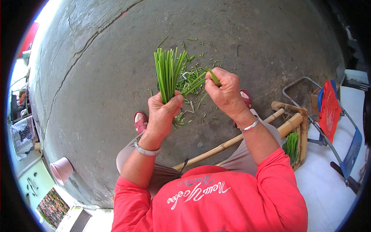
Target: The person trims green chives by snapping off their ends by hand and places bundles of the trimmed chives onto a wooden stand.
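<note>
My left hand [160,110] is closed around an upright bunch of long green garlic scapes [166,73], their cut ends fanning out above the fist. A few stalks lean out of the bunch to the right. My right hand [226,91] pinches the tips of these stalks [212,77] between thumb and fingers, a short way from the left hand. Below both hands, snapped green bits and trimmings [191,79] lie scattered on the concrete floor, partly hidden by the bunch and the left hand.
A bamboo frame [232,143] crosses by my knees, with more green stalks [291,147] beside it at right. A metal-framed folding chair [349,154] with a red cloth [329,112] stands farther right. A pink bucket [62,170] sits at left on the cracked floor [112,77].
</note>
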{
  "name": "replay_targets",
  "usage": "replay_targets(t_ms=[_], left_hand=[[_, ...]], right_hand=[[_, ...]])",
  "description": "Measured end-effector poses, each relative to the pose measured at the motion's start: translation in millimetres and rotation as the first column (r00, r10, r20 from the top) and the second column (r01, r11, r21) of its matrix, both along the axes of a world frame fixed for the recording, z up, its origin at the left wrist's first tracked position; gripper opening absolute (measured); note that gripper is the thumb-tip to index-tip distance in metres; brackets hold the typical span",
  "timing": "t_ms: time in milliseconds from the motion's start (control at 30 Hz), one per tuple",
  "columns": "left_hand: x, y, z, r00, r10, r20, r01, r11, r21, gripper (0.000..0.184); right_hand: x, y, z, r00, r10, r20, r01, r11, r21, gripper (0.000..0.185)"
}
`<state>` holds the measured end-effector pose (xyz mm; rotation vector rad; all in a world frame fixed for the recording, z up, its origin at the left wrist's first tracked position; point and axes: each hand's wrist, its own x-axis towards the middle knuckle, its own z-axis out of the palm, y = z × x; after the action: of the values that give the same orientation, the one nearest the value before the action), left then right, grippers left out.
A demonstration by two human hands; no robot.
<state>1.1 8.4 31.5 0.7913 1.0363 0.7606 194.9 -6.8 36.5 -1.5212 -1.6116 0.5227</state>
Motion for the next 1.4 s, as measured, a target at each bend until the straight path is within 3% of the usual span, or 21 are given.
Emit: replay_targets(t_ms=[67, 100, 167, 200, 267, 333, 400, 533, 700, 800, 867, 900, 967, 1100, 1167, 1200, 1267, 1300, 1367, 1400], left_hand=[[-1.3, 0.7, -2.8, 1.0, 0.005, 0.009, -0.005, 1.0, 0.0, 0.005], [-2.2, 0.9, -4.0, 1.0, 0.009, 0.018, -0.009, 1.0, 0.001, 0.007], [-0.3, -1.2, -4.1, 0.999, 0.028, 0.019, -0.028, 0.999, 0.016, 0.007], [0.5, -2.2, -4.5, 0.999, 0.041, 0.022, -0.042, 0.999, 0.03, 0.006], [-2.8, 0.4, -6.8, 0.998, 0.059, 0.02, -0.059, 0.998, 0.014, 0.006], [-5.8, 3.1, -8.4, 0.997, 0.079, 0.012, -0.079, 0.997, 0.006, 0.006], [-7.0, 6.2, -9.1, 0.99, 0.12, 0.069, -0.117, 0.992, -0.048, 0.008], [-8.3, 10.3, -6.8, 0.97, 0.157, 0.187, -0.138, 0.984, -0.112, 0.008], [-9.5, 6.6, -11.4, 0.929, 0.124, 0.348, -0.047, 0.974, -0.221, 0.01], [-8.8, 6.5, -9.6, 0.932, 0.119, 0.343, -0.045, 0.975, -0.217, 0.01], [-8.3, 6.3, -7.8, 0.942, 0.101, 0.319, -0.037, 0.979, -0.201, 0.01], [-8.0, 6.1, -7.0, 0.952, 0.083, 0.295, -0.028, 0.982, -0.185, 0.01], [-7.0, 4.9, -5.5, 0.961, 0.061, 0.27, -0.014, 0.985, -0.171, 0.01], [-4.3, 4.1, -4.8, 0.971, 0.048, 0.234, -0.013, 0.988, -0.152, 0.009], [-4.5, 4.4, -4.2, 0.973, 0.05, 0.224, -0.018, 0.989, -0.147, 0.009], [-4.8, 4.6, -4.0, 0.976, 0.052, 0.214, -0.022, 0.99, -0.142, 0.009], [-4.7, 4.1, -4.5, 0.979, 0.035, 0.2, -0.01, 0.992, -0.124, 0.008], [-4.7, 3.8, -4.8, 0.982, 0.018, 0.186, 0.001, 0.994, -0.105, 0.008], [-3.2, 1.6, -5.8, 0.984, 0.003, 0.18, 0.017, 0.994, -0.107, 0.007], [-2.5, -0.1, -6.0, 0.985, -0.013, 0.173, 0.032, 0.993, -0.11, 0.007]], right_hand=[[-0.1, -3.3, -0.4, 0.948, -0.093, -0.304, 0.018, 0.971, -0.24, 0.004], [-1.0, -4.3, -2.3, 0.948, -0.09, -0.304, 0.015, 0.971, -0.24, 0.004], [-2.6, -5.6, -6.7, 0.759, -0.246, -0.604, -0.009, 0.922, -0.386, 0.004], [-0.6, -4.5, -5.3, 0.759, -0.245, -0.603, -0.01, 0.922, -0.387, 0.004], [9.3, 1.0, 0.6, 0.319, -0.476, -0.819, -0.004, 0.864, -0.504, 0.005], [15.8, 4.1, 2.4, 0.286, -0.441, -0.851, 0.017, 0.89, -0.455, 0.006], [16.5, 3.1, 3.5, 0.461, -0.399, -0.793, -0.1, 0.864, -0.493, 0.006], [3.1, -1.7, -1.0, 0.477, -0.33, -0.814, -0.275, 0.824, -0.495, 0.011], [-6.3, -0.9, -0.2, 0.402, -0.422, -0.813, -0.197, 0.827, -0.527, 0.009], [-3.8, -0.1, -1.8, 0.405, -0.363, -0.839, -0.158, 0.876, -0.455, 0.02], [3.9, 1.8, 1.7, 0.533, -0.288, -0.795, -0.139, 0.898, -0.418, 0.02], [6.8, 2.8, 1.2, 0.534, -0.289, -0.795, -0.138, 0.897, -0.419, 0.02], [11.1, 3.8, 0.3, 0.762, -0.187, -0.62, -0.038, 0.943, -0.331, 0.015], [10.9, 3.8, 4.4, 0.847, -0.16, -0.506, -0.006, 0.95, -0.311, 0.011], [10.9, 3.7, 7.5, 0.943, -0.096, -0.319, 0.028, 0.977, -0.212, 0.008], [10.6, 4.1, 8.9, 0.943, -0.097, -0.319, 0.028, 0.977, -0.214, 0.008], [10.4, 4.1, 10.5, 0.99, -0.049, -0.129, 0.035, 0.993, -0.109, 0.008], [9.1, 4.0, 6.8, 0.99, -0.049, -0.129, 0.035, 0.993, -0.11, 0.008], [6.6, 4.1, -7.2, 0.986, -0.085, 0.142, 0.069, 0.991, 0.115, 0.013], [8.1, 5.5, -11.9, 0.986, -0.085, 0.142, 0.069, 0.991, 0.113, 0.013]])
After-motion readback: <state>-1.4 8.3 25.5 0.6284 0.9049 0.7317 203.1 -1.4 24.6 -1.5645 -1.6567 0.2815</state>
